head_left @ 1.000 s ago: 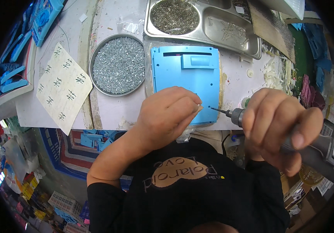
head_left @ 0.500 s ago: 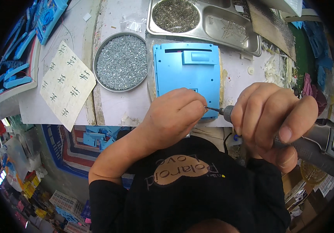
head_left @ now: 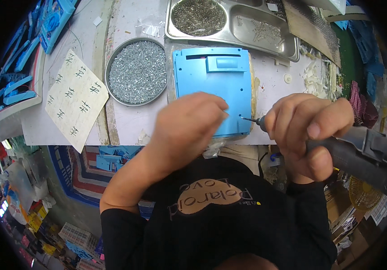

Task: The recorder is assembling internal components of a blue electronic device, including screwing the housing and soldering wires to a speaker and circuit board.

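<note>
My right hand [head_left: 308, 130] is wrapped round a dark electric screwdriver [head_left: 355, 157]. The thin bit points left, its tip close to a hole near the lower right corner of a blue plastic casing [head_left: 222, 92]. I cannot tell if a screw sits on the tip. My left hand [head_left: 191, 123], somewhat blurred, is closed above the casing's lower left part. Its fingertips are pressed together, and what they hold, if anything, is hidden. The casing lies flat, with a slot and a raised block along its far side.
A round metal dish [head_left: 136, 72] of silvery screws stands left of the casing. Behind it lies a steel compartment tray [head_left: 234, 38] with small metal parts. A paper sheet [head_left: 77, 96] lies at left, near a bin of blue plastic parts [head_left: 20, 87].
My left hand has drawn left, away from the screwdriver's bit. My right hand and the screwdriver have shifted slightly left and away from me, uncovering the casing's lower right corner.
</note>
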`<action>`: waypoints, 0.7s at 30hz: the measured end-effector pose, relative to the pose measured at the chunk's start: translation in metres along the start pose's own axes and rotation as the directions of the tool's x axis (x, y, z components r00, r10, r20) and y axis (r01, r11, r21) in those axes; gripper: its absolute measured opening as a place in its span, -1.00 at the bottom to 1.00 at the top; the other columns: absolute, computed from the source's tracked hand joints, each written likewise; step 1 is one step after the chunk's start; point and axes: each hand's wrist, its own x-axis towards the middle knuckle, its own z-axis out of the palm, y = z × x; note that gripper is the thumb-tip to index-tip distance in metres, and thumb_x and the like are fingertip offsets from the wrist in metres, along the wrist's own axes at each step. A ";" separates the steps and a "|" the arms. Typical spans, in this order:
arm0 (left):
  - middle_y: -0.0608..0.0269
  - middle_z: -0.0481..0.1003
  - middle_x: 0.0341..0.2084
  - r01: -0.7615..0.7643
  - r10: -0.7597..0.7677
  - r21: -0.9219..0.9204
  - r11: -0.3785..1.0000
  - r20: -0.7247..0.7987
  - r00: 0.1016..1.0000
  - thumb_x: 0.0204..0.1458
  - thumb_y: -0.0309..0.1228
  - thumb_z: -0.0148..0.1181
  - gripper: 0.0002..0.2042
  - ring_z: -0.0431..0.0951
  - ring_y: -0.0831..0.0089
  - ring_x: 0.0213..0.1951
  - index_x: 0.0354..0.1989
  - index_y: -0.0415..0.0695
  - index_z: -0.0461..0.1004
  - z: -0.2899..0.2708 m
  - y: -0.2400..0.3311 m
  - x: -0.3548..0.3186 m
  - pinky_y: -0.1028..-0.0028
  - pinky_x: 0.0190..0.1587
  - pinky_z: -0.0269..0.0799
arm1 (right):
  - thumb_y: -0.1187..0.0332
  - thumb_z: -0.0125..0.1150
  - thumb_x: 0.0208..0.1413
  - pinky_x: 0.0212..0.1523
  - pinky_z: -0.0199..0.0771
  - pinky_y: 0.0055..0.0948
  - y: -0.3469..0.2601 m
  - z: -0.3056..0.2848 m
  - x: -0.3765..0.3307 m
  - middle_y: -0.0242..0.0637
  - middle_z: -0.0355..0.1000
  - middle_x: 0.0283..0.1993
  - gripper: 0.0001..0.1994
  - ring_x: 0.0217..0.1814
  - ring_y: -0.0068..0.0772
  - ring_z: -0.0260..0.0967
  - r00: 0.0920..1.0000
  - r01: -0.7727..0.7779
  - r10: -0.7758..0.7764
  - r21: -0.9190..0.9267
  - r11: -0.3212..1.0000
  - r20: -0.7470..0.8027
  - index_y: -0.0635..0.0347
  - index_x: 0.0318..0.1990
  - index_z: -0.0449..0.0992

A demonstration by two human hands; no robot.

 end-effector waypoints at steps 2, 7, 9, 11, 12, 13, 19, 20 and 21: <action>0.07 0.63 -0.34 0.099 -0.101 -0.025 0.995 -0.051 0.994 -0.06 -0.67 0.37 -0.89 0.66 0.27 -0.30 -0.42 -0.25 0.55 -0.007 -0.007 0.001 0.40 -0.24 0.56 | 0.14 0.34 0.17 -0.58 0.28 -0.43 0.004 0.002 -0.004 -0.52 0.23 -0.69 -0.68 -0.72 -0.52 0.18 0.999 -0.027 0.026 -0.024 0.999 -0.037 0.01 -0.17 0.30; 0.10 0.62 -0.40 0.118 -0.127 -0.097 0.988 -0.089 0.988 -0.07 -0.66 0.38 -0.88 0.65 0.29 -0.34 -0.43 -0.23 0.54 0.002 -0.014 0.006 0.43 -0.29 0.54 | 0.18 0.34 0.18 -0.54 0.35 -0.39 0.010 0.004 -0.004 -0.47 0.27 -0.68 -0.70 -0.71 -0.48 0.21 1.000 -0.016 0.017 -0.071 0.997 0.015 0.02 -0.22 0.30; 0.11 0.61 -0.41 0.060 -0.068 -0.086 0.995 -0.089 0.994 -0.07 -0.63 0.39 -0.87 0.65 0.28 -0.36 -0.44 -0.21 0.53 0.006 -0.016 0.010 0.43 -0.32 0.53 | 0.26 0.34 0.16 -0.55 0.37 -0.38 0.019 0.002 -0.002 -0.41 0.29 -0.67 -0.73 -0.70 -0.44 0.24 0.994 0.039 -0.029 -0.099 0.994 0.104 0.07 -0.27 0.30; 0.14 0.61 -0.42 0.062 -0.067 -0.065 0.996 -0.066 0.996 -0.07 -0.61 0.40 -0.86 0.64 0.27 -0.36 -0.43 -0.17 0.52 0.013 -0.022 0.008 0.42 -0.33 0.52 | 0.43 0.33 0.11 -0.61 0.34 -0.39 0.029 0.000 0.000 -0.31 0.32 -0.65 -0.78 -0.70 -0.37 0.28 0.975 0.135 -0.111 -0.120 0.984 0.193 0.17 -0.32 0.33; 0.15 0.60 -0.43 0.063 -0.066 -0.055 0.996 -0.054 0.996 -0.06 -0.60 0.40 -0.86 0.64 0.26 -0.36 -0.43 -0.15 0.51 0.015 -0.023 0.007 0.42 -0.34 0.51 | 0.46 0.34 0.09 -0.63 0.31 -0.40 0.032 0.002 -0.001 -0.30 0.32 -0.65 -0.78 -0.71 -0.35 0.27 0.972 0.160 -0.137 -0.113 0.981 0.192 0.19 -0.35 0.33; 0.17 0.60 -0.43 0.042 -0.044 -0.041 0.998 -0.039 0.998 -0.06 -0.60 0.39 -0.86 0.64 0.26 -0.37 -0.43 -0.14 0.51 0.016 -0.025 0.007 0.41 -0.34 0.52 | 0.50 0.36 0.06 -0.66 0.29 -0.42 0.036 0.004 -0.003 -0.28 0.31 -0.65 -0.78 -0.72 -0.34 0.27 0.969 0.184 -0.163 -0.107 0.977 0.185 0.21 -0.37 0.34; 0.20 0.63 -0.41 -0.066 0.063 -0.044 0.997 -0.054 0.997 -0.06 -0.59 0.40 -0.85 0.65 0.24 -0.38 -0.39 -0.11 0.52 0.015 -0.025 0.006 0.40 -0.35 0.53 | 0.24 0.37 0.15 -0.57 0.39 -0.42 0.036 -0.015 0.004 -0.41 0.30 -0.67 -0.74 -0.71 -0.42 0.27 0.974 0.066 -0.044 -0.091 0.994 0.223 0.08 -0.27 0.36; 0.19 0.64 -0.40 -0.084 0.079 -0.056 0.995 -0.083 0.993 -0.06 -0.59 0.40 -0.85 0.66 0.25 -0.38 -0.39 -0.12 0.52 0.014 -0.022 0.005 0.41 -0.35 0.53 | 0.17 0.37 0.17 -0.56 0.40 -0.44 0.032 -0.017 0.007 -0.47 0.29 -0.68 -0.72 -0.71 -0.46 0.26 0.977 0.036 -0.024 -0.052 0.998 0.213 0.03 -0.23 0.36; 0.19 0.64 -0.39 -0.101 0.094 -0.065 0.993 -0.112 0.989 -0.05 -0.59 0.41 -0.85 0.66 0.25 -0.38 -0.38 -0.12 0.53 0.013 -0.020 0.005 0.41 -0.35 0.53 | 0.14 0.36 0.18 -0.56 0.40 -0.48 0.025 -0.017 0.012 -0.53 0.30 -0.68 -0.71 -0.70 -0.52 0.27 0.981 0.041 -0.050 0.055 0.998 0.188 -0.01 -0.18 0.37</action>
